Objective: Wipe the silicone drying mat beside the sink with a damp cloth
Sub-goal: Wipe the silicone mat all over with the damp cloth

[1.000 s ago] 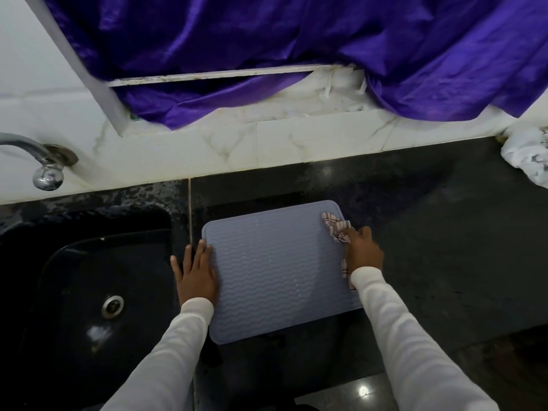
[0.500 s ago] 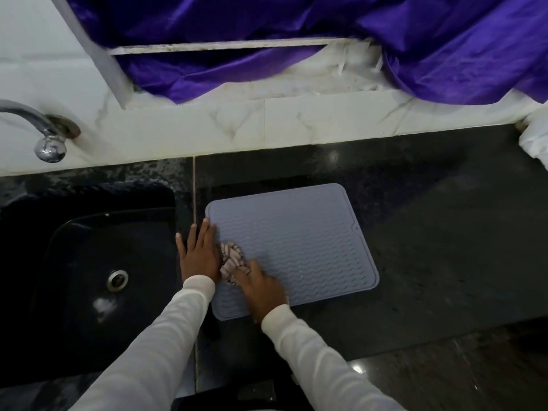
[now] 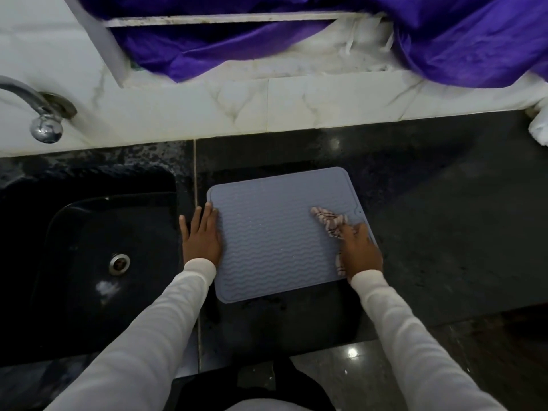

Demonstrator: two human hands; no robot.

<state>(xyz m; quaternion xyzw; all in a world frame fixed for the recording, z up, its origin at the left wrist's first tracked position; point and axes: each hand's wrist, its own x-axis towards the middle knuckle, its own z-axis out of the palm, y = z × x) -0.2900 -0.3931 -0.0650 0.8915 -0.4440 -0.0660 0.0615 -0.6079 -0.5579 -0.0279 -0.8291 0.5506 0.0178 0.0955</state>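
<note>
Right hand (image 3: 360, 250) presses striped cloth (image 3: 329, 222) onto grey mat (image 3: 272, 238); left hand (image 3: 201, 237) lies flat, dark counter (image 3: 444, 232).

Since half a second ago, the right hand (image 3: 360, 250) and its striped cloth (image 3: 329, 222) sit at the mat's (image 3: 267, 238) right edge instead of beside the left hand; the cloth seems bunched under the palm, trailing toward the far side.

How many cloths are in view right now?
2. The striped cloth is under the right hand on the mat; a white cloth lies at the counter's far right edge, mostly cut off.
</note>
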